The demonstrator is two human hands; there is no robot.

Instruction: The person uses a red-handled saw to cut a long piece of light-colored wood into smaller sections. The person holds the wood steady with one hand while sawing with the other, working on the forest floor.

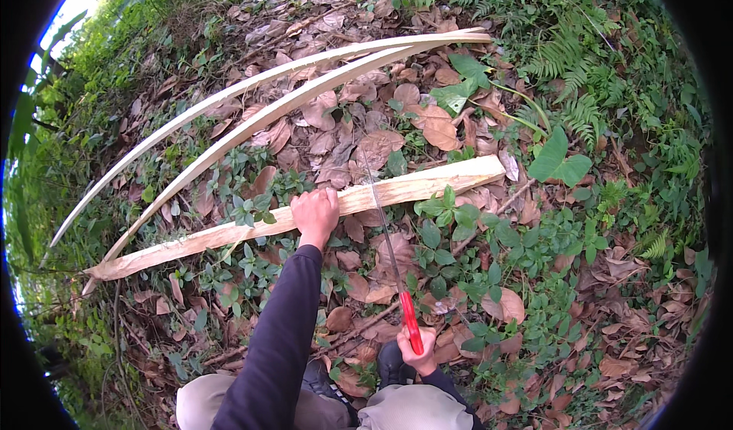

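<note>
Hands, saw and split wood on a leafy forest floor

Nearest, the right hand (418,351) is closed around the red handle of a handsaw (391,258), blade reaching to the pale wood strip (305,215). The left hand (314,215) presses down on that strip, fingers curled over its edge. Beyond lie two long curved strips (305,79) among dry leaves (366,148).

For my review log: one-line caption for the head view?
Left hand steadies a pale wood slab; right hand holds a red-handled saw.
</note>
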